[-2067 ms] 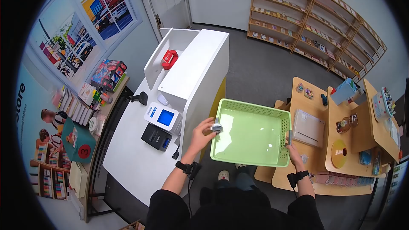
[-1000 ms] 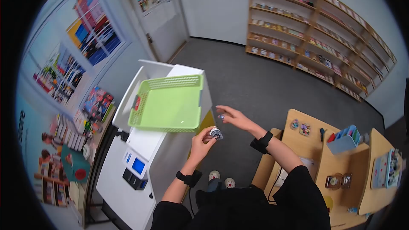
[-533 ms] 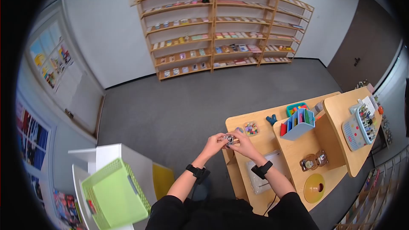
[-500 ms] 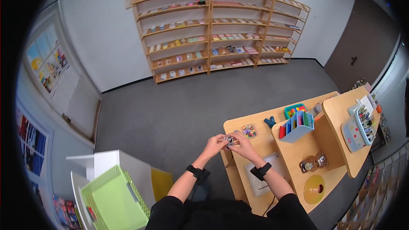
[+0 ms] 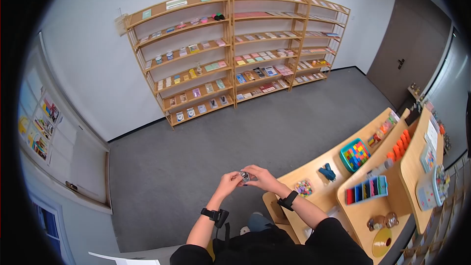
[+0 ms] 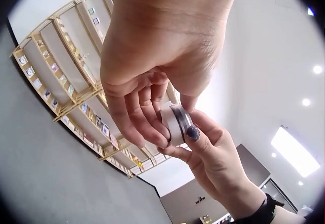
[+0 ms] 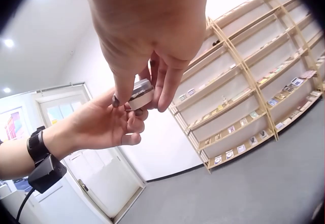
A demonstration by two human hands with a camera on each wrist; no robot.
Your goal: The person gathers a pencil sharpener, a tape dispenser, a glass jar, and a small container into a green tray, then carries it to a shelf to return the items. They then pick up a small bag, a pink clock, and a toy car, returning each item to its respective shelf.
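A small round item with a white band and a dark stripe (image 6: pixel 173 125) is between both hands in the left wrist view. My left hand (image 5: pixel 229 183) grips one side with curled fingers; my right hand (image 5: pixel 261 178) pinches the other side with thumb and fingers. From the right wrist, the item (image 7: pixel 141 95) shows a clear or grey top over a pale band, with the right hand (image 7: pixel 147 36) above it and the left hand (image 7: pixel 101 122) below. Both hands are held up in front of the body, over the grey floor.
Wooden shelves (image 5: pixel 229 39) with small packets stand along the far wall. At the right, a wooden display table (image 5: pixel 314 167) bears a teal tray of coloured blocks (image 5: pixel 356 155), a blue divided box (image 5: pixel 367 191) and a bear-shaped item (image 5: pixel 382 222). Doors stand left and right.
The view has turned from the white counter toward the shelves. The green basket was set on the counter and has left view. The right hand let go of it and joined the left at the item.
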